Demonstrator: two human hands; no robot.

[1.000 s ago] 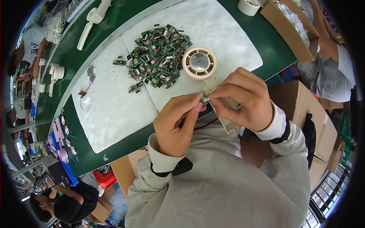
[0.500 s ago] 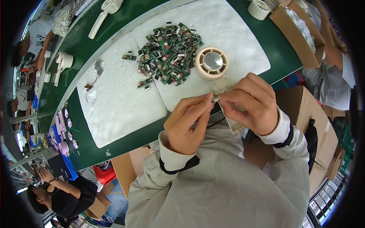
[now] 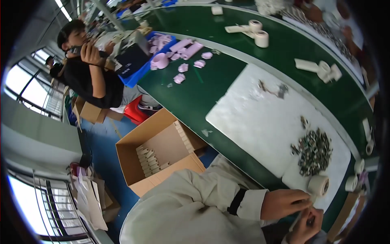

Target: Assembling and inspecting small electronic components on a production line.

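We have room across the middle of the white board (image 3: 256, 116); the circuit-board heap (image 3: 315, 152) and round cream part (image 3: 318, 185) obstruct its right end.

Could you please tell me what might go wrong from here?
The round cream part sits close to the left hand, so a nudge might knock it into the heap of circuit boards beside it.

Those boards lie loosely piled on the white sheet; a bump could scatter or scratch them.

The left hand and right hand work close together, so something small could slip from the fingers; what they hold is too blurred to tell.
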